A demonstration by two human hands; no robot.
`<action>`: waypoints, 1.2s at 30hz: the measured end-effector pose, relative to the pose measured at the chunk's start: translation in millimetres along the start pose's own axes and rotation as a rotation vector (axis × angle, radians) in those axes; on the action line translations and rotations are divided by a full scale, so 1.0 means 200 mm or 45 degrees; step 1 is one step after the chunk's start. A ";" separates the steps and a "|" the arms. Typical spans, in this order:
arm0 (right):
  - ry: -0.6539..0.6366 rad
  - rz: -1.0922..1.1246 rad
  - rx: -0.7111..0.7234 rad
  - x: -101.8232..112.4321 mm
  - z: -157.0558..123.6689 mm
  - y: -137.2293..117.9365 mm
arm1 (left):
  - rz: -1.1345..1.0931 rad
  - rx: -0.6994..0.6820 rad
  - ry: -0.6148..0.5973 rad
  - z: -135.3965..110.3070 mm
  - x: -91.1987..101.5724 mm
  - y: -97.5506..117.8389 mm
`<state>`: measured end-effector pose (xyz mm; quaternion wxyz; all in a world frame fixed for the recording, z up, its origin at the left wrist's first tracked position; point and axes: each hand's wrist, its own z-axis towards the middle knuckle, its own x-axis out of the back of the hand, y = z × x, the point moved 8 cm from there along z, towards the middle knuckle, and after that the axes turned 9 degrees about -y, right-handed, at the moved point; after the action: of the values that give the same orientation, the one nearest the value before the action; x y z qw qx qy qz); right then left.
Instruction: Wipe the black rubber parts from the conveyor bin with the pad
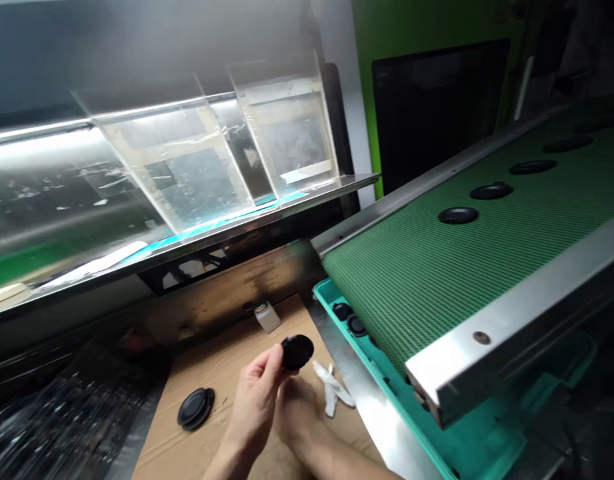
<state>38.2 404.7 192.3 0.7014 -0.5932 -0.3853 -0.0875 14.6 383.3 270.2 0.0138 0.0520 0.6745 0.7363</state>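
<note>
A stack of black discs (pixel 195 408) is lying near the cardboard's (pixel 227 367) left edge, open board separating it from the left hand (pixel 257 399), which is pinching one disc (pixel 299 352) aloft. The right hand (pixel 297 410) is hovering close; I cannot tell its grip. Two discs (pixel 357 325) are showing in the bin (pixel 379 381), at least five (pixel 458 215) on the belt (pixel 411 280).

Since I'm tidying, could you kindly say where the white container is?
In the head view, the white container is left of centre near the far edge of the cardboard, beyond the black disc in the left hand.
</note>
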 end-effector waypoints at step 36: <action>0.160 0.602 0.191 -0.05 -0.06 0.02 | -1.125 0.091 0.387 -0.26 0.51 -0.59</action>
<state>38.3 392.1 183.3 0.7670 -0.6065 -0.1970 0.0711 -96.8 351.8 153.6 0.2252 -0.3481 0.6515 0.6354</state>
